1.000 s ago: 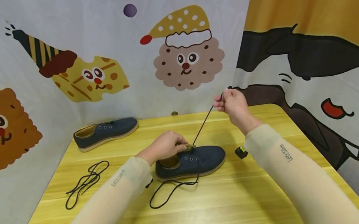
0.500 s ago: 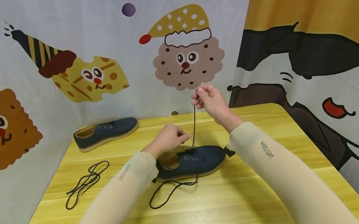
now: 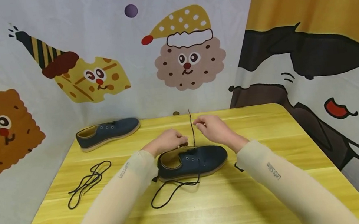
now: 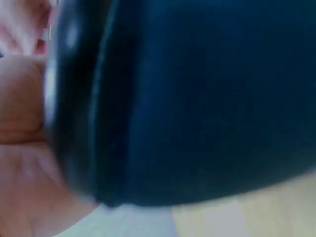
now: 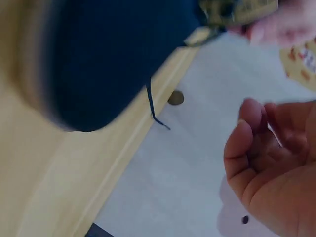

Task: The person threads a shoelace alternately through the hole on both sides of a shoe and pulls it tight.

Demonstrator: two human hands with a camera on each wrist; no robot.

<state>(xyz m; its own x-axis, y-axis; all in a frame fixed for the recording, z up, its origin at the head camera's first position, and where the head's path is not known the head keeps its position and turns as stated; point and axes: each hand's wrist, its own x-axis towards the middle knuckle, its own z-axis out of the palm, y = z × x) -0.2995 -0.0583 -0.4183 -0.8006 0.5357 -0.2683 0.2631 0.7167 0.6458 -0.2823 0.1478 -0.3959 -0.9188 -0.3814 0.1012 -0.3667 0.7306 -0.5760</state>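
Note:
A navy lace-up shoe [image 3: 205, 161] stands on the table, toe to the right. At its far side my left hand [image 3: 168, 141] pinches the edge of the eyelet flap, whose tan underside [image 5: 242, 10] shows in the right wrist view. A dark shoelace [image 3: 192, 129] rises loose from the far eyelets; its other end lies looped in front of the shoe. Just right of the raised lace, my right hand [image 3: 215, 128] hovers with loosely curled fingers [image 5: 239, 140], holding nothing. In the left wrist view the blurred shoe [image 4: 207, 98] hides most of the left hand.
A second navy shoe [image 3: 108, 133], with no lace in its eyelets, stands at the back left. Another dark lace [image 3: 89, 183] lies in loose loops at the table's left. A printed curtain [image 3: 103, 9] hangs behind the wooden table [image 3: 192, 218].
The right hand moved left with the lace, let it go, and came down beside it. The lace now stands loose. The left hand left the flap briefly and is back at it.

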